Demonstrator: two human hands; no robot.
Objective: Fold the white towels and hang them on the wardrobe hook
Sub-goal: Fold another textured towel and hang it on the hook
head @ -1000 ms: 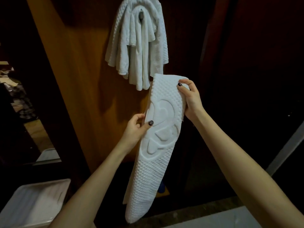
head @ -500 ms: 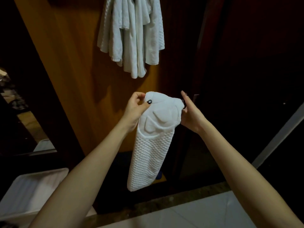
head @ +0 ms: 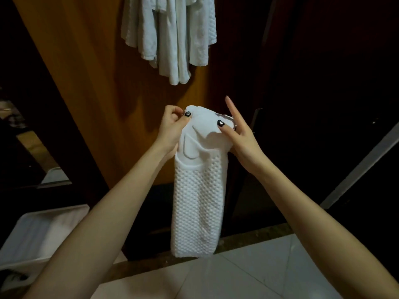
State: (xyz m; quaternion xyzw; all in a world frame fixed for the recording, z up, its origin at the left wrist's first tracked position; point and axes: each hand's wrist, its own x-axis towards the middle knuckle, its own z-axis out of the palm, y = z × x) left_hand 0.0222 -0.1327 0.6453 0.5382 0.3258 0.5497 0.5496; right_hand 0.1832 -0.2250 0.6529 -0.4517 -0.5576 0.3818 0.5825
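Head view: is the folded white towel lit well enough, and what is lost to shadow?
Head view: the folded white waffle-weave towel is bright and sharp; a soft shadow lies on the orange-brown wooden wardrobe panel beside the left hand; the space at right is near black.

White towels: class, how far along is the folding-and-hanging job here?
Done: other white towels already hang against the wardrobe panel. In hand: the left hand and right hand pinch the top of a folded waffle towel. Left: hanging it above with them.
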